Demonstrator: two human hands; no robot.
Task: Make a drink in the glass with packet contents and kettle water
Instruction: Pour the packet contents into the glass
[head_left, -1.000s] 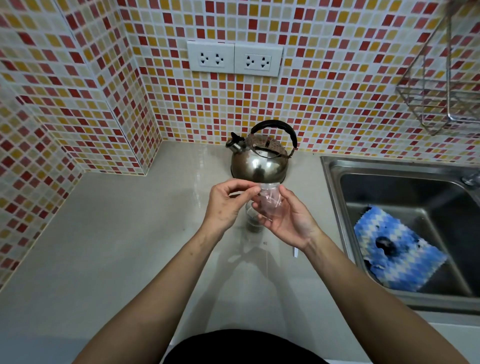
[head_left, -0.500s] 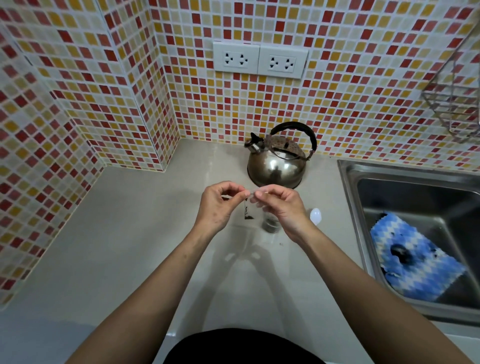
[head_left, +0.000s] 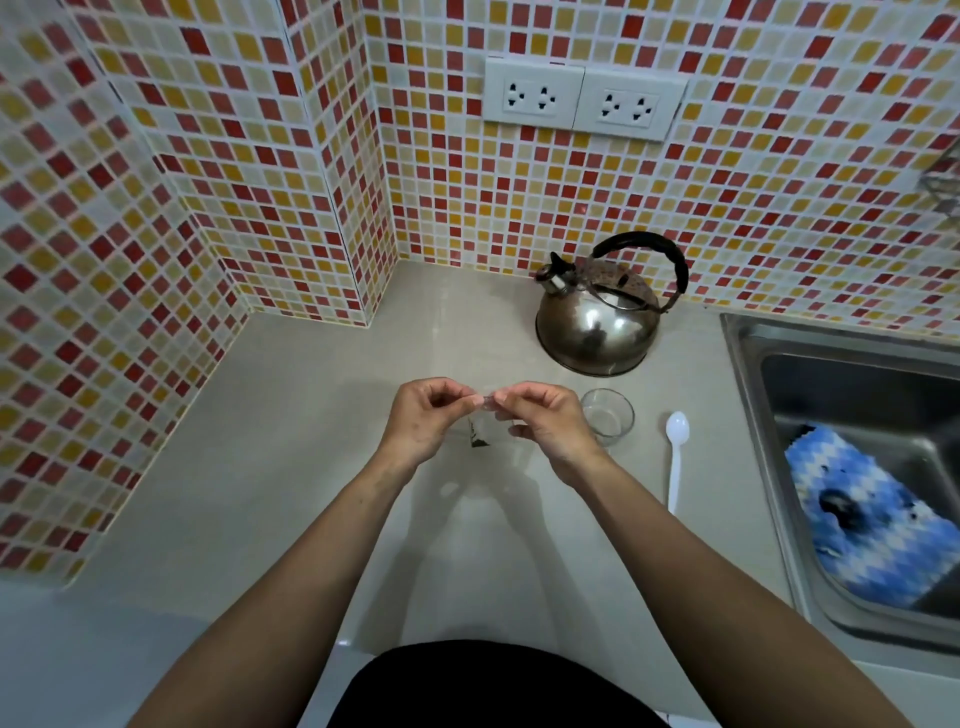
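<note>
A small clear packet (head_left: 485, 428) with dark contents at its bottom hangs between my hands above the counter. My left hand (head_left: 423, 421) pinches its top edge from the left and my right hand (head_left: 540, 421) pinches it from the right, fingertips almost touching. A short clear glass (head_left: 608, 415) stands upright on the counter just right of my right hand and looks empty. Behind the glass sits a steel kettle (head_left: 597, 327) with a black handle, its spout pointing left. A white plastic spoon (head_left: 675, 457) lies right of the glass.
A steel sink (head_left: 753, 415) opens at the right with a blue-and-white cloth (head_left: 862, 525) in its basin. Tiled walls close the counter (head_left: 260, 467) at the back and left. Two wall sockets (head_left: 582, 98) sit above the kettle.
The view has shifted so that the glass and spoon now show to the right of my hands. Both hands have gone from around the glass to pinching the packet's top edge, left of it.
</note>
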